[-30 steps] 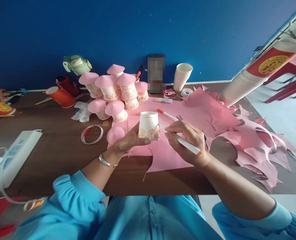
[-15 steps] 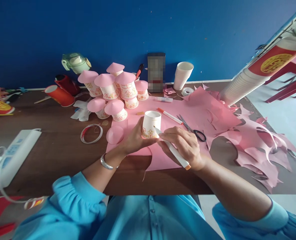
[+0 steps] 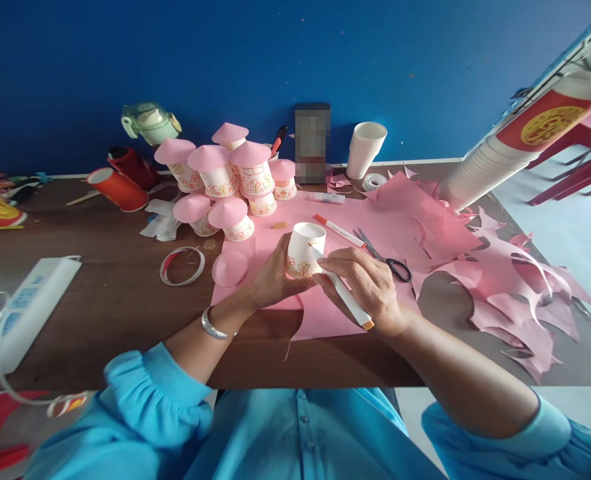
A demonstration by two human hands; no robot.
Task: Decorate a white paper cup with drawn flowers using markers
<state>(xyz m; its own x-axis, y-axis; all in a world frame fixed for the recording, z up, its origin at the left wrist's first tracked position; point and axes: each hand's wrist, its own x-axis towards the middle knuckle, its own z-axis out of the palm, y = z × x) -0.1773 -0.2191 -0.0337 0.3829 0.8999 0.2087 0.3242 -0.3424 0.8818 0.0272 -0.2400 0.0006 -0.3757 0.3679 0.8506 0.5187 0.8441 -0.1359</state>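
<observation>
A white paper cup point(image 3: 301, 252) with orange flowers drawn round its lower part is in my left hand point(image 3: 274, 275), whose fingers wrap its left side. My right hand point(image 3: 370, 287) grips a white marker point(image 3: 345, 299) with an orange end. The marker's tip is at the cup's upper side; whether it touches cannot be made out. Beneath both hands lies pink paper point(image 3: 325, 327). Scissors point(image 3: 382, 257) and an orange-capped marker point(image 3: 339, 231) rest just beyond my right hand. A small orange-brown cap point(image 3: 279, 225) lies behind the cup.
Several decorated cups with pink cone roofs point(image 3: 228, 215) stand at the back left. Stacked white cups point(image 3: 366, 150) and a dark phone point(image 3: 312, 143) are by the wall. Pink scraps point(image 3: 512, 300) cover the right side. A tape roll point(image 3: 182, 267) and power strip point(image 3: 28, 313) lie left.
The marker tip has moved up the cup, from near the flowers to closer to the rim. The cup has shifted slightly right and turned a little in my left hand.
</observation>
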